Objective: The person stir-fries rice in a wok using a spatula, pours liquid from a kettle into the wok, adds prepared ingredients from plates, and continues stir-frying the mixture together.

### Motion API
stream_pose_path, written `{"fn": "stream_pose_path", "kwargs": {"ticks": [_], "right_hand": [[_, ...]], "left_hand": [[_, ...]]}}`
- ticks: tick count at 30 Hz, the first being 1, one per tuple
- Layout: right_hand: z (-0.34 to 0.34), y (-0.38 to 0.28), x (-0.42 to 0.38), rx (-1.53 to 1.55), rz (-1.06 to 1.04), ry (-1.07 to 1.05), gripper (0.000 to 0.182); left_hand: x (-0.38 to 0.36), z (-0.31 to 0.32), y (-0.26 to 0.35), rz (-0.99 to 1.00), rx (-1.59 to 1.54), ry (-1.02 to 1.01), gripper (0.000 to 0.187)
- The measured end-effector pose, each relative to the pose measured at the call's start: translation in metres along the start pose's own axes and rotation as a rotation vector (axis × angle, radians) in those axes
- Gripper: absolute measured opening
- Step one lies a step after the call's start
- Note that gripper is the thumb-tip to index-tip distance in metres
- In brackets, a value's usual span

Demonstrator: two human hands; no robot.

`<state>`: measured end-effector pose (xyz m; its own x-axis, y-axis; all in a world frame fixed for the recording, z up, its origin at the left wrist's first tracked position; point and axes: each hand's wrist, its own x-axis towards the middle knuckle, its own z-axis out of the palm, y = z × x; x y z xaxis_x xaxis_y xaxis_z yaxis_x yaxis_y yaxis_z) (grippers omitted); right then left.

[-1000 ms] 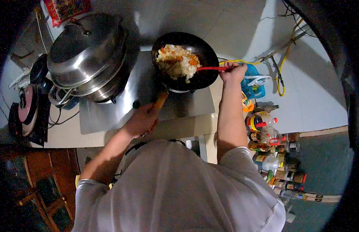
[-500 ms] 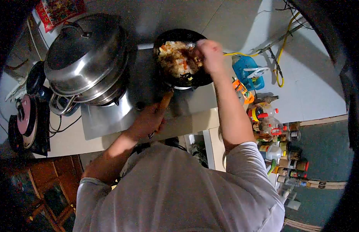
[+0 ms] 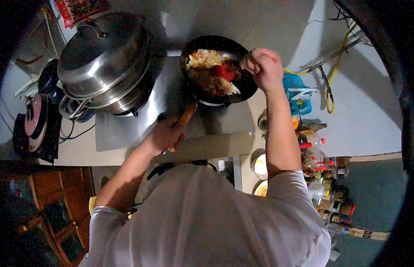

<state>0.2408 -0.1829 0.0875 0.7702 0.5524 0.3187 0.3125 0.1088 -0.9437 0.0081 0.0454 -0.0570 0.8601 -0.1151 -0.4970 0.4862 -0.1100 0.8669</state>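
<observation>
My left hand (image 3: 167, 134) holds the wok (image 3: 246, 86) by its handle (image 3: 188, 114). My right hand (image 3: 265, 67) grips the red spatula (image 3: 224, 72) in the rice (image 3: 208, 79).

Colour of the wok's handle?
The wok handle is brown, like wood; it shows best in the head view, just beyond the left hand.

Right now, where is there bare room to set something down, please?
On the stove's steel top: between the lidded pot and the left hand, and on the near side of the wok, right of that hand. Crowded: bottles beyond the right forearm.
</observation>
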Motion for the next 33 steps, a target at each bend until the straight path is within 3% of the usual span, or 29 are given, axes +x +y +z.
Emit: {"fn": "stream_pose_path", "kwargs": {"ticks": [1, 3, 5, 7, 9, 11, 13, 15, 17, 18, 21, 23, 25, 26, 29, 31, 33], "right_hand": [[0.001, 0.011, -0.006, 0.015, 0.005, 0.003, 0.023], [0.008, 0.036, -0.002, -0.302, 0.025, 0.058, 0.027], [-0.006, 0.033, 0.011, -0.006, 0.07, 0.111, 0.03], [-0.032, 0.0, 0.01, 0.006, 0.025, -0.165, 0.03], [-0.031, 0.034, 0.008, 0.065, 0.017, -0.174, 0.033], [-0.029, 0.049, 0.009, 0.121, 0.002, -0.173, 0.036], [-0.03, 0.053, 0.017, 0.41, 0.095, 0.076, 0.039], [-0.045, 0.055, 0.019, 0.092, -0.132, 0.044, 0.051], [-0.033, 0.004, 0.002, 0.515, -0.014, 0.121, 0.059], [-0.041, -0.005, -0.002, 0.539, 0.003, 0.046, 0.064], [-0.049, 0.05, -0.004, 0.364, 0.062, 0.062, 0.064], [-0.06, 0.062, 0.0, 0.419, -0.028, 0.03, 0.063], [-0.071, 0.037, 0.0, 0.555, -0.036, 0.103, 0.064], [-0.072, 0.017, -0.007, 0.497, -0.142, -0.031, 0.059], [-0.063, 0.063, -0.001, 0.531, -0.175, -0.053, 0.056], [-0.051, 0.062, 0.001, 0.672, -0.147, -0.05, 0.056], [-0.06, 0.037, -0.002, 0.544, -0.152, -0.099, 0.055]], "left_hand": [[-0.003, 0.002, -0.001, -0.027, 0.017, -0.005, 0.037], [-0.007, 0.003, 0.006, -0.007, -0.2, 0.003, 0.039], [-0.015, 0.009, 0.018, -0.12, -0.219, 0.031, 0.043], [-0.016, 0.013, 0.023, -0.126, -0.163, 0.142, 0.033], [-0.014, 0.012, 0.023, -0.137, -0.17, 0.14, 0.035], [-0.011, 0.012, 0.02, -0.141, -0.183, 0.113, 0.039], [-0.012, 0.015, 0.018, -0.137, -0.177, 0.131, 0.041], [-0.012, 0.015, 0.024, -0.121, -0.162, 0.145, 0.044], [-0.016, 0.021, 0.026, -0.141, -0.134, 0.199, 0.045], [-0.016, 0.022, 0.024, -0.152, -0.136, 0.202, 0.045], [-0.014, 0.021, 0.025, -0.136, -0.153, 0.166, 0.047], [-0.016, 0.026, 0.032, -0.153, -0.102, 0.206, 0.046], [-0.017, 0.027, 0.025, -0.162, -0.131, 0.187, 0.045], [-0.013, 0.024, 0.026, -0.142, -0.153, 0.173, 0.044], [-0.014, 0.025, 0.027, -0.144, -0.171, 0.166, 0.043], [-0.016, 0.03, 0.03, -0.15, -0.153, 0.188, 0.043], [-0.019, 0.03, 0.027, -0.175, -0.138, 0.213, 0.042]]}}
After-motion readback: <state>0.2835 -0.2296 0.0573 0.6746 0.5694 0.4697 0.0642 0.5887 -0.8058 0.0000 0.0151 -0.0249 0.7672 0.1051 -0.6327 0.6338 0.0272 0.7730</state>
